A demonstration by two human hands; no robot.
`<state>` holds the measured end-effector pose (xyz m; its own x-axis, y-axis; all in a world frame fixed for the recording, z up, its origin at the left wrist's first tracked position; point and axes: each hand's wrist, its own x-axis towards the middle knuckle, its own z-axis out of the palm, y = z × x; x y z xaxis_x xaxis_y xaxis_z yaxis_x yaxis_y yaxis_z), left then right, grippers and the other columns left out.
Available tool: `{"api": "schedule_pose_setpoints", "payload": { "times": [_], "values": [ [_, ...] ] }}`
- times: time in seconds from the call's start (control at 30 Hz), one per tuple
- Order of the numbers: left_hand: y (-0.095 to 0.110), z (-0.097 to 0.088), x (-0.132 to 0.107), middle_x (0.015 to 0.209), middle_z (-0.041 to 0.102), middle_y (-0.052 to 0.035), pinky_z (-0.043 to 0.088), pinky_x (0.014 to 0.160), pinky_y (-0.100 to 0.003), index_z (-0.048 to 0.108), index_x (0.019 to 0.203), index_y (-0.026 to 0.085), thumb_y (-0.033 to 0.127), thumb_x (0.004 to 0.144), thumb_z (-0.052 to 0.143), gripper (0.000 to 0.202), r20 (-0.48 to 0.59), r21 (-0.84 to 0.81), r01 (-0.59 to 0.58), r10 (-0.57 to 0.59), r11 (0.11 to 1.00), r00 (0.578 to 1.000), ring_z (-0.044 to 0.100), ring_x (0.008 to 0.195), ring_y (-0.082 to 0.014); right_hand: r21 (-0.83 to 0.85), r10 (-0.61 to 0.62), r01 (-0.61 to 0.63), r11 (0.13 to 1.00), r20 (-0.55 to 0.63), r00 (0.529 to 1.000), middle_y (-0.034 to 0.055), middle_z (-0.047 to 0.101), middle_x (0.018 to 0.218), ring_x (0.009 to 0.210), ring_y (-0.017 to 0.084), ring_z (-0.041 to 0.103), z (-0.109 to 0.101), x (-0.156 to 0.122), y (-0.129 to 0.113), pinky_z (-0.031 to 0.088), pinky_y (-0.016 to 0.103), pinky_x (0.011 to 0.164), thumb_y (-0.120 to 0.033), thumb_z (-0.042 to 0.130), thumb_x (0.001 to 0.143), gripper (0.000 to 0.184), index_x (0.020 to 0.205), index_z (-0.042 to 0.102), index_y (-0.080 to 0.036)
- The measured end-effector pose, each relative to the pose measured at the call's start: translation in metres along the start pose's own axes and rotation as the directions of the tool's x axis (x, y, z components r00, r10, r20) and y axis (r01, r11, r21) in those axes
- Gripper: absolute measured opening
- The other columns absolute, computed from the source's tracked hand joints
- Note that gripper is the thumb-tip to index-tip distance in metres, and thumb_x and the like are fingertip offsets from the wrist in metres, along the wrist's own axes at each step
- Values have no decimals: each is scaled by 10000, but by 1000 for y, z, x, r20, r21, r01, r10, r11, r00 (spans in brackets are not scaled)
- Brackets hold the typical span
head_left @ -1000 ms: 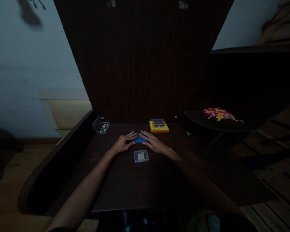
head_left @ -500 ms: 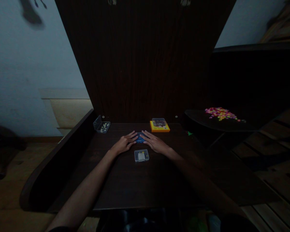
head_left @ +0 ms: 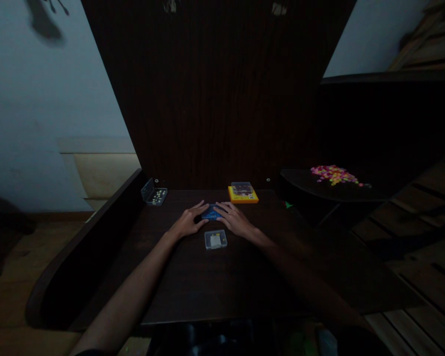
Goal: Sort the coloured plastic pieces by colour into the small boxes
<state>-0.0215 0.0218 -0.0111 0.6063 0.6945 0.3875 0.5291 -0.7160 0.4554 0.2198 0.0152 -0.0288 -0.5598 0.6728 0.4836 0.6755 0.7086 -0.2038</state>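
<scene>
A flat blue box (head_left: 211, 212) lies on the dark table, partly covered by my fingers. My left hand (head_left: 188, 220) grips its left end, with the index finger at the far edge and the thumb at the near edge. From the other side my right hand (head_left: 236, 219) holds the right end, its fingers reaching over the top. Just in front of the blue box is a small clear plastic case (head_left: 215, 240) with a white piece and a few yellow bits inside.
An open clear case (head_left: 157, 196) with small pale pieces stands at the back left. At the back right, a clear box (head_left: 242, 188) rests on a yellow box (head_left: 244, 199). Colourful small pieces (head_left: 335, 174) are heaped on the side shelf (head_left: 300, 180). A raised board (head_left: 85, 247) edges the left.
My left fingers have drawn back toward the box's left end, uncovering more of its blue top. The box looks slightly turned. The whole view has shifted a little.
</scene>
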Motion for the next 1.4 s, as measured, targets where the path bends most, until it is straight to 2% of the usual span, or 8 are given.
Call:
{"api": "schedule_pose_setpoints", "payload": {
  "times": [0.1,0.2,0.3,0.5,0.7,0.87,1.07,1.4],
  "values": [
    [0,-8,-1,1457,475,-144,347,1144,-509,468,1412,121,345,852,552,609,-30,26,12,-11,1000,999,358,1414,-289,-24,-51,49,998,-64,997,94,609,1331,1206,262,541,3,0,2,517,472,1004,-188,508,927,435,1358,559,-221],
    [-9,-21,-2,1455,489,-129,333,1153,-521,477,1400,129,290,888,457,537,-212,96,94,-72,991,975,343,1426,-273,-31,-75,72,997,-112,991,91,640,1288,1187,243,557,5,-3,7,540,435,984,-101,482,907,467,1355,561,-209],
    [-25,-35,-6,1475,461,-146,289,1173,-535,478,1383,114,226,849,491,546,-457,209,244,-126,947,880,284,1452,-288,-37,-86,81,996,-148,985,88,643,1285,1200,238,555,2,-4,12,533,431,998,-49,464,882,512,1360,557,-208],
    [-46,-58,-21,1549,277,-238,195,1189,-556,418,1392,39,270,809,574,647,-661,281,467,-184,839,727,146,1478,-371,-63,-41,24,998,-288,957,99,630,1305,1236,246,531,-23,2,30,510,489,1008,-56,440,896,507,1367,548,-205],
    [-54,-62,-26,1572,170,-264,175,1175,-583,339,1431,50,352,788,629,767,-707,189,572,-293,798,644,120,1466,-416,-85,54,-91,992,-364,930,123,643,1279,1201,252,546,-54,7,75,525,480,982,-102,455,902,439,1310,603,-167],
    [-62,-61,-27,1577,103,-285,197,1154,-611,270,1457,64,406,730,708,915,-700,102,634,-398,766,593,150,1449,-447,-131,141,-196,972,-344,928,120,662,1246,1164,261,575,-62,4,107,523,473,987,-174,475,909,393,1265,644,-186],
    [-69,-61,-27,1577,105,-276,254,1148,-590,223,1470,78,358,650,784,1032,-683,50,655,-453,754,573,226,1421,-455,-147,181,-232,961,-294,938,118,654,1260,1201,261,562,-53,-2,122,500,472,1017,-172,458,905,409,1271,639,-182],
    [-74,-61,-28,1421,340,-245,335,1118,-544,190,1472,94,172,669,728,970,-673,27,628,-451,778,587,373,1342,-399,-167,221,-263,950,-234,947,113,626,1307,1245,256,534,-53,5,124,466,463,1053,-182,464,910,410,1287,624,-178]
  ]
}}
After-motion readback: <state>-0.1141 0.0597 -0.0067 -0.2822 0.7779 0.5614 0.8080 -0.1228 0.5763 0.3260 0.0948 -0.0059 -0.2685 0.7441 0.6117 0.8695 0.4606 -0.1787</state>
